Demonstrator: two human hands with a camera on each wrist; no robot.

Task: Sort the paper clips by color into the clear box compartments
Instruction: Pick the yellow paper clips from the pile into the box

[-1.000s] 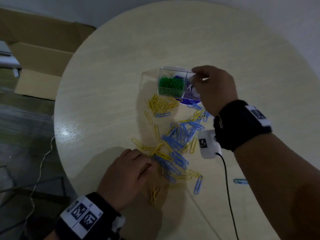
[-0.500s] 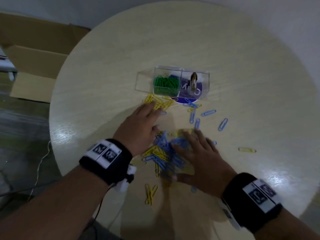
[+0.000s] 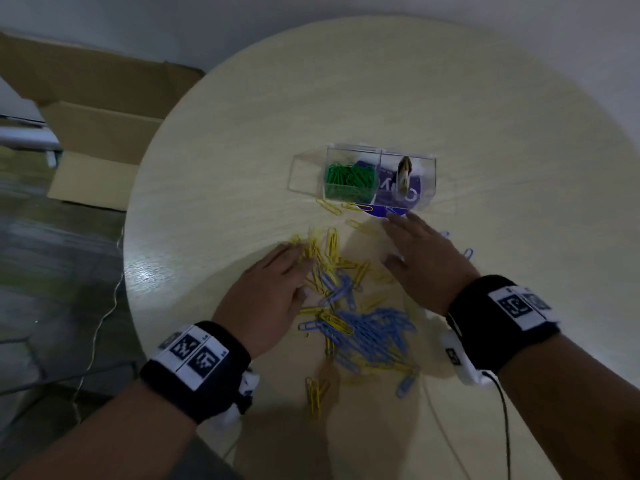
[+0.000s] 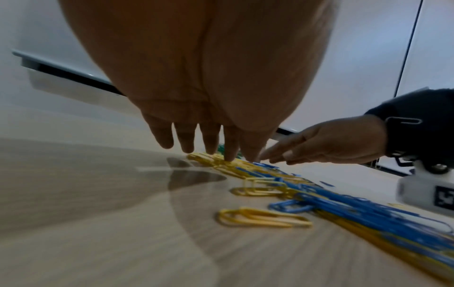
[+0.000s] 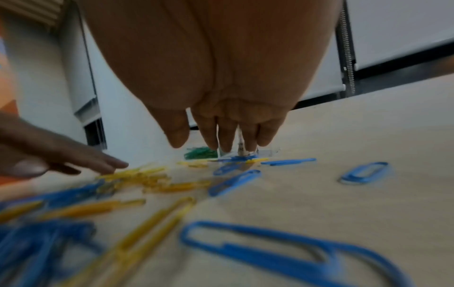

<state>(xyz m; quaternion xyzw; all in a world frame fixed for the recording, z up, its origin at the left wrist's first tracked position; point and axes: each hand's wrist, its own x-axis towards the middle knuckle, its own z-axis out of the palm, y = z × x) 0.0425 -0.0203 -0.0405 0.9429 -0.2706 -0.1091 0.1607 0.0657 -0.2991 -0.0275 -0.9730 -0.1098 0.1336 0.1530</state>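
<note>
Since half a second ago the right hand (image 3: 424, 261) has slid up the worktop (image 3: 450, 98) to just below the clear box (image 3: 379, 176); the left hand (image 3: 268, 292) has drawn back onto the yellow clips (image 3: 329, 247). Both hands' fingers lie straight, slightly spread. Blue clips (image 3: 374, 332) heap between the wrists.

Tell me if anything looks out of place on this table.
Only the green clips are sorted, inside the clear box. Yellow clips and blue clips lie mixed and scattered on the table, and both hands are flat over them.
</note>
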